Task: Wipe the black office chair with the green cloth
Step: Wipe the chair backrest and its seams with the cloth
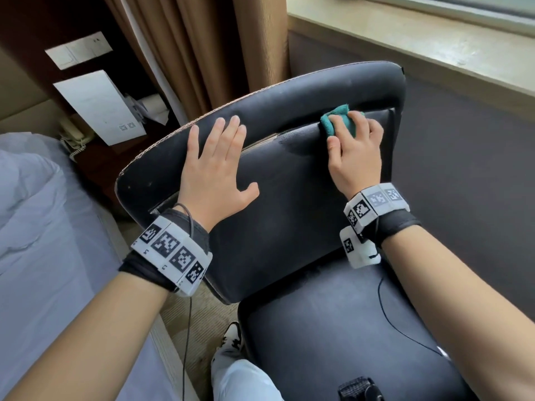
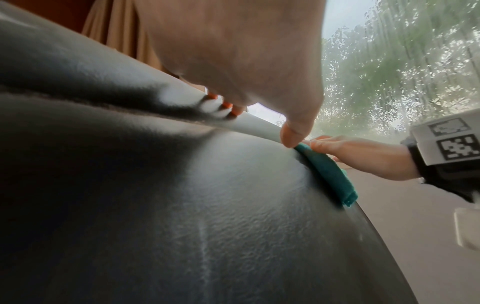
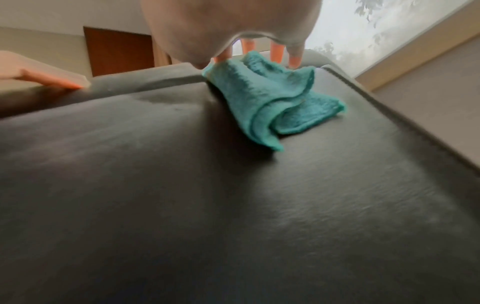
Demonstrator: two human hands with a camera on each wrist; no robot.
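The black office chair (image 1: pixel 289 204) faces me, its padded backrest filling the middle of the head view. My left hand (image 1: pixel 231 157) lies flat on the upper left of the backrest, fingers straight and spread. My right hand (image 1: pixel 347 131) grips the bunched green cloth (image 1: pixel 333 123) and presses it into the seam under the top roll, at the upper right. In the right wrist view the cloth (image 3: pixel 272 102) sits folded under my fingertips on the leather (image 3: pixel 233 205). The left wrist view shows the cloth (image 2: pixel 330 172) edge-on beside my left thumb.
A bed with pale sheets (image 1: pixel 43 227) is at the left, with a nightstand phone (image 1: pixel 72 134) and papers behind it. Brown curtains (image 1: pixel 202 47) hang behind the chair. A window sill (image 1: pixel 434 39) runs along the upper right. The chair seat (image 1: pixel 347 328) and my shoe (image 1: pixel 231 340) are below.
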